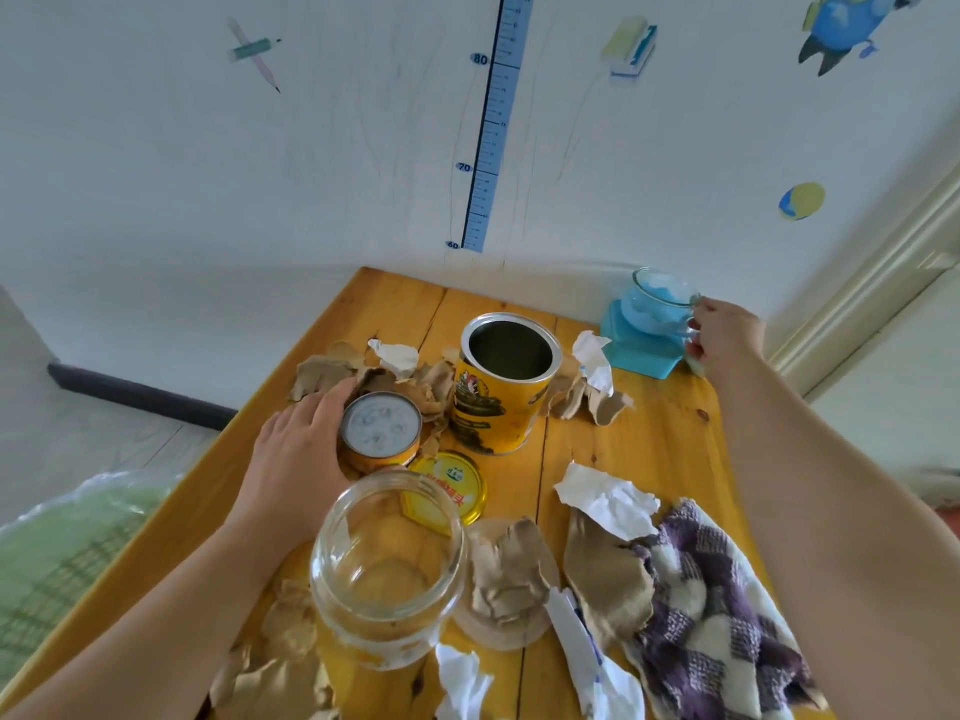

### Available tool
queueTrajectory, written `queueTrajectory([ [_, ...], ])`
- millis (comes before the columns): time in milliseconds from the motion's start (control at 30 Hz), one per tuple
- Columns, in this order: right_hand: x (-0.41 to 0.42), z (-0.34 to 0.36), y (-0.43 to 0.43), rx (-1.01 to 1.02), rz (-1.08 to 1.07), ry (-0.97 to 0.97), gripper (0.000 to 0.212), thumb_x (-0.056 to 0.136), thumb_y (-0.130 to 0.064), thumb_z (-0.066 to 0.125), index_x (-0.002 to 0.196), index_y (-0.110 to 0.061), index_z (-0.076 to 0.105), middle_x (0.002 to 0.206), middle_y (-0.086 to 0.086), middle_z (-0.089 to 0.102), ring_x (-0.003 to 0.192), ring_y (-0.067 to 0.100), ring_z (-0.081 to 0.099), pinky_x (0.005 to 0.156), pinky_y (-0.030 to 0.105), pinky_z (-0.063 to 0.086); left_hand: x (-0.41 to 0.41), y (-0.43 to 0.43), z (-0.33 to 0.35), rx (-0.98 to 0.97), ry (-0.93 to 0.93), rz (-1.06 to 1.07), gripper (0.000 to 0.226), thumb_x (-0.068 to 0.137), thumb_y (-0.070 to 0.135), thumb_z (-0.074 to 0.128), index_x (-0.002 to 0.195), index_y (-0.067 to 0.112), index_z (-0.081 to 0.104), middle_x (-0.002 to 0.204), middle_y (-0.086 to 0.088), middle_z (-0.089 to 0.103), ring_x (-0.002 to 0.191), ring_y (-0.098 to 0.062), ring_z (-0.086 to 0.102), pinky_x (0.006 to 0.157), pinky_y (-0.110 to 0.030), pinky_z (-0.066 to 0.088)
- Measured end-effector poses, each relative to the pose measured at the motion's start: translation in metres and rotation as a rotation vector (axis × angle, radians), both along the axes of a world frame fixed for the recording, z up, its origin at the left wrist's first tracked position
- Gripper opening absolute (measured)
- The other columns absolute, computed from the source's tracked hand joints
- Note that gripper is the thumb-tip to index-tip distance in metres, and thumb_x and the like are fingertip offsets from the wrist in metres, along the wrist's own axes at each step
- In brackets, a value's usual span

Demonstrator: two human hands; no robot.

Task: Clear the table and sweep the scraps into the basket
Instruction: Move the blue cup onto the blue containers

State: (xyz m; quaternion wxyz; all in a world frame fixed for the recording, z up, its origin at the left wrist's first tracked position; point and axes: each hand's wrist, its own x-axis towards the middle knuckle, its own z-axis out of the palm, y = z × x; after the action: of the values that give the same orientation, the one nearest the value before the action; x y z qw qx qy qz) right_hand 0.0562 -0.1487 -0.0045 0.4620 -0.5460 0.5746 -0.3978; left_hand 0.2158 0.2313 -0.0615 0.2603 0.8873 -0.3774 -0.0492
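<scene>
Left hand (306,439) cups the short can (381,431); right hand (724,332) pinches the glass mug's (662,304) handle.

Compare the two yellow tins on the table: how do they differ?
The tall tin stands open, its empty metal inside showing; the short tin is closed by a silver top. The tall tin rises well above the short tin. The left hand rests against the short tin, while no hand touches the tall tin. Both stand upright among torn paper scraps and have yellow labels.
</scene>
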Motion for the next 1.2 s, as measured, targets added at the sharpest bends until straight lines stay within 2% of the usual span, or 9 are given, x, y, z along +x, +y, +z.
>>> queueTrajectory([
  [267, 0.008, 0.001, -0.009, -0.120, 0.008, 0.186, 0.025, 0.090, -0.010, 0.047, 0.092, -0.020, 0.070, 0.069, -0.002, 0.055, 0.071, 0.022, 0.053, 0.071, 0.038, 0.053, 0.004, -0.001, -0.006, -0.003, -0.052, 0.005, 0.106, 0.058, 0.058, 0.075, 0.143, 0.022, 0.023, 0.140, -0.007, 0.042, 0.132, -0.028, 0.036, 0.111, -0.044, 0.024],
  [367, 0.010, 0.002, -0.013, -0.154, 0.006, 0.217, 0.028, 0.088, -0.003, 0.044, 0.087, -0.020, 0.066, 0.082, 0.005, 0.061, 0.084, 0.028, 0.060, 0.081, 0.043, 0.055, 0.004, -0.001, -0.008, -0.006, -0.056, 0.001, 0.106, 0.058, 0.059, 0.075, 0.143, 0.022, 0.022, 0.140, -0.007, 0.042, 0.132, -0.028, 0.036, 0.111, -0.043, 0.024],
  [467, 0.011, 0.002, -0.011, -0.178, -0.013, 0.274, 0.037, 0.084, 0.000, 0.042, 0.108, -0.014, 0.065, 0.103, 0.013, 0.064, 0.093, 0.032, 0.062, 0.086, 0.046, 0.054, 0.006, -0.001, -0.009, 0.000, -0.053, 0.001, 0.107, 0.058, 0.061, 0.073, 0.143, 0.022, 0.021, 0.140, -0.007, 0.042, 0.132, -0.028, 0.035, 0.112, -0.043, 0.023],
  [533, 0.010, 0.003, -0.008, -0.173, -0.036, 0.279, 0.046, 0.080, -0.004, 0.042, 0.121, -0.021, 0.057, 0.114, 0.010, 0.062, 0.098, 0.031, 0.062, 0.087, 0.045, 0.053, 0.005, -0.001, -0.009, -0.004, -0.049, -0.004, 0.106, 0.059, 0.060, 0.073, 0.143, 0.022, 0.021, 0.141, -0.007, 0.042, 0.133, -0.027, 0.035, 0.112, -0.043, 0.022],
  [667, 0.003, 0.007, 0.004, -0.180, -0.073, 0.223, 0.049, 0.078, -0.009, 0.045, 0.123, -0.027, 0.048, 0.124, 0.006, 0.053, 0.097, 0.027, 0.059, 0.092, 0.045, 0.049, 0.005, -0.001, -0.008, -0.018, -0.045, -0.002, 0.104, 0.061, 0.057, 0.074, 0.143, 0.022, 0.021, 0.142, -0.007, 0.040, 0.133, -0.028, 0.033, 0.112, -0.043, 0.021],
  [833, -0.005, 0.018, 0.061, -0.399, -0.043, 0.218, 0.042, 0.085, -0.011, 0.049, 0.125, -0.021, 0.045, 0.127, 0.003, 0.046, 0.098, 0.017, 0.047, 0.097, 0.043, 0.043, 0.005, -0.001, -0.005, -0.010, -0.014, -0.012, 0.099, 0.066, 0.056, 0.069, 0.144, 0.022, 0.018, 0.146, -0.007, 0.035, 0.136, -0.030, 0.028, 0.113, -0.045, 0.018],
  [1033, -0.019, 0.008, 0.169, -0.636, 0.284, 0.213, 0.024, 0.086, -0.005, 0.054, 0.110, -0.009, 0.056, 0.097, -0.002, 0.053, 0.078, 0.006, 0.050, 0.068, 0.010, 0.041, 0.005, 0.001, -0.002, -0.019, 0.033, -0.044, 0.102, 0.062, 0.068, 0.061, 0.143, 0.022, 0.020, 0.145, -0.008, 0.036, 0.134, -0.030, 0.031, 0.113, -0.047, 0.020],
  [1133, -0.031, -0.005, 0.217, -0.783, 0.610, 0.327, 0.013, 0.087, -0.005, 0.057, 0.097, -0.007, 0.065, 0.086, -0.004, 0.060, 0.076, 0.012, 0.058, 0.066, 0.013, 0.045, 0.004, 0.004, 0.001, -0.058, 0.047, -0.053, 0.111, 0.050, 0.081, 0.052, 0.141, 0.023, 0.025, 0.142, -0.009, 0.040, 0.129, -0.032, 0.037, 0.109, -0.051, 0.026],
  [1200, -0.035, -0.012, 0.237, -0.795, 0.942, 0.542, 0.025, 0.086, -0.017, 0.061, 0.110, -0.011, 0.064, 0.097, -0.001, 0.064, 0.089, 0.016, 0.060, 0.075, 0.019, 0.048, 0.002, 0.007, 0.002, -0.133, 0.090, -0.051, 0.106, 0.052, 0.076, 0.054, 0.140, 0.022, 0.028, 0.142, -0.009, 0.039, 0.127, -0.032, 0.040, 0.107, -0.048, 0.030],
])
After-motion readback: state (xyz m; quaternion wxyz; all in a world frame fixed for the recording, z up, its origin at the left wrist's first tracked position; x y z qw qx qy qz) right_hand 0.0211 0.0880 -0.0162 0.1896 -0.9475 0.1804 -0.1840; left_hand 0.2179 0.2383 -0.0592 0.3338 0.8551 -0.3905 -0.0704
